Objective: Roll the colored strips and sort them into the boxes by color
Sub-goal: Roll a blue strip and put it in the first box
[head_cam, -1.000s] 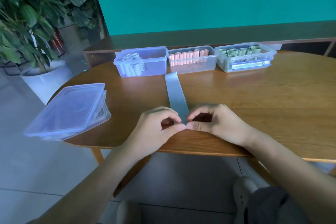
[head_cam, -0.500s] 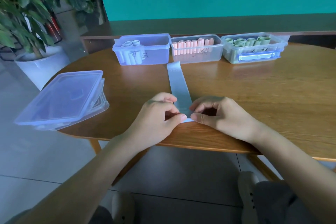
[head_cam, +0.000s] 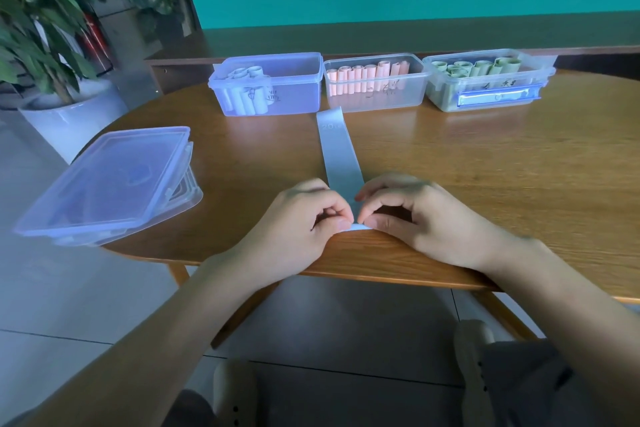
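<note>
Blue strip [head_cam: 337,152] is being pinched at its near end by left hand [head_cam: 298,218] and right hand [head_cam: 415,215]; keeping the first curl tight and square matters.

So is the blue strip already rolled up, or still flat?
Mostly flat: the blue strip lies spread on the table; only its near end is pinched by the left hand and right hand.

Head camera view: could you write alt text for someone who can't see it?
Both hands, left hand and right hand, pinch the near end of a pale blue strip on a wooden table. Behind stand three open boxes: blue rolls, pink rolls, green rolls. Stacked lids lie left.
</note>
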### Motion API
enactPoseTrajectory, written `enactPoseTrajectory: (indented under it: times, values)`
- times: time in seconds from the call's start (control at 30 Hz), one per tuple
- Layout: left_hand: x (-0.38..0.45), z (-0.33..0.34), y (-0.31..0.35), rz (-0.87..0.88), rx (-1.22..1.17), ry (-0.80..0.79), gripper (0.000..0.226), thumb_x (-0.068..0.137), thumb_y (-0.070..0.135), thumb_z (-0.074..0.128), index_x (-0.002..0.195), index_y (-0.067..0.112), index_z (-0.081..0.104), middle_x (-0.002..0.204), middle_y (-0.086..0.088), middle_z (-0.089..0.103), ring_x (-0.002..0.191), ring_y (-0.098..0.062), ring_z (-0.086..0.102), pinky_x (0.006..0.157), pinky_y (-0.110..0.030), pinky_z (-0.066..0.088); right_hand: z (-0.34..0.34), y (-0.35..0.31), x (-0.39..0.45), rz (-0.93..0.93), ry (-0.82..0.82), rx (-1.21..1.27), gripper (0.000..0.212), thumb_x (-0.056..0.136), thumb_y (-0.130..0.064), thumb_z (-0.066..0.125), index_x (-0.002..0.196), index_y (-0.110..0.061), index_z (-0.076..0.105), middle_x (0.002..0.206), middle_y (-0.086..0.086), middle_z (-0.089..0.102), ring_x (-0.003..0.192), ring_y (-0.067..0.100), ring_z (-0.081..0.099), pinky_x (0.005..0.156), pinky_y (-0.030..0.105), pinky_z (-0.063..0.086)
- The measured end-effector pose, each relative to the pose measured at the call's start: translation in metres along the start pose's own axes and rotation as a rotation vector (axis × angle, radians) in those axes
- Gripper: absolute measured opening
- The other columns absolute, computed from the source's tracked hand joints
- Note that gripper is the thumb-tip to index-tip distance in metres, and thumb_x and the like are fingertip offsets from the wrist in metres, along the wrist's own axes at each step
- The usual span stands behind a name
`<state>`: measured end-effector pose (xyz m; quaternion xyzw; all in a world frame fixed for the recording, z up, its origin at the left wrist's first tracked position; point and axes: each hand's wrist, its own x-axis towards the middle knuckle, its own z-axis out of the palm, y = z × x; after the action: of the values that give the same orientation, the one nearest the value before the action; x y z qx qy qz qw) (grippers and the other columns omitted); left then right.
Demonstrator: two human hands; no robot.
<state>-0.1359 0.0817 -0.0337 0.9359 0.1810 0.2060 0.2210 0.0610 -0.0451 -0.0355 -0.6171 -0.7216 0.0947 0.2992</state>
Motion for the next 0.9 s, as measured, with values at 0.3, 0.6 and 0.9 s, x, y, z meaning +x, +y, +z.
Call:
enactPoseTrajectory:
  times: [0.3, 0.6, 0.9]
  values:
    - [-0.0053, -0.0049, 0.0009, 0.117, 0.046, 0.018, 0.012, 0.09, 0.034, 0.069, 0.093, 0.024, 0.075, 0.093, 0.015, 0.058, 0.086, -0.005, 0.058, 0.071, -0.014, 0.047, 0.003, -0.0039, -0.0062, -0.043, 0.017, -0.191, 0.031, 0.097, -0.05, 0.053, 0.106, -0.03, 0.075, 0.13, -0.01, 0.059, 0.124, 0.01, 0.055, 0.098, 0.046, 0.051]
    - [0.0019, -0.0072, -0.0023, 0.017, -0.061, 0.044, 0.003, 0.085, 0.03, 0.077, 0.088, 0.029, 0.077, 0.086, 0.015, 0.063, 0.083, -0.011, 0.06, 0.064, -0.013, 0.046, 0.0069, -0.0048, -0.0031, -0.045, 0.063, -0.159, 0.034, 0.098, -0.048, 0.051, 0.104, -0.026, 0.076, 0.118, -0.013, 0.06, 0.115, 0.009, 0.057, 0.09, 0.044, 0.053]
    - [0.0026, -0.0042, -0.0011, 0.016, -0.023, 0.014, 0.005, 0.089, 0.032, 0.072, 0.09, 0.029, 0.074, 0.084, 0.016, 0.061, 0.084, -0.004, 0.058, 0.065, -0.008, 0.042, 0.0071, -0.0068, -0.0023, -0.117, 0.074, -0.264, 0.031, 0.102, -0.038, 0.049, 0.104, -0.02, 0.075, 0.116, -0.007, 0.06, 0.109, 0.014, 0.06, 0.086, 0.041, 0.054]
